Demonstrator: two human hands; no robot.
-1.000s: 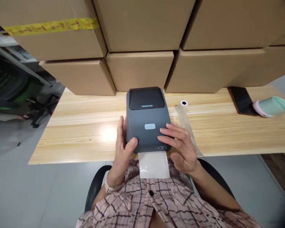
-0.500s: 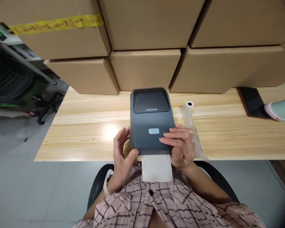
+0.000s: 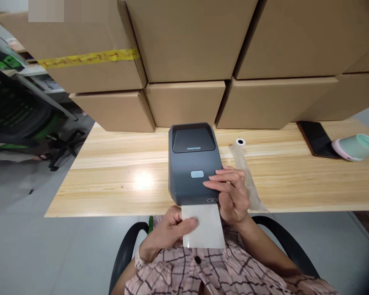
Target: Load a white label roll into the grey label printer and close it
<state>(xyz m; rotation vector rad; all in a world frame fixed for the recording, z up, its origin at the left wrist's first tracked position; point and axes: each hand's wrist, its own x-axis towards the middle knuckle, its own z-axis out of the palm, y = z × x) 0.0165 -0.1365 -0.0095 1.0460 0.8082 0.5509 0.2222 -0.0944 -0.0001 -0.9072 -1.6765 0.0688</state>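
A dark grey label printer (image 3: 184,168) stands at the table's front edge, with a black window in its lid and a pale button on top. A white label strip (image 3: 207,229) hangs out of its front toward my shirt. My left hand (image 3: 175,227) pinches the strip's left side, thumb on top and fingers hidden beneath. At the printer's front right corner, my right hand (image 3: 233,194) grips the body, fingertips across its top and thumb folded near the front.
Stacked cardboard boxes (image 3: 184,104) line the back of the wooden table (image 3: 110,176). Right of the printer lies a small white roll (image 3: 240,141) with a translucent strip (image 3: 249,180) trailing forward. A phone (image 3: 318,139) and a green-and-pink cup (image 3: 355,146) lie farther right. An office chair (image 3: 61,143) stands at left.
My left hand has left the printer's left side and come down to the label strip, now pinching it. My right hand stays on the printer's corner. The view has tilted slightly.
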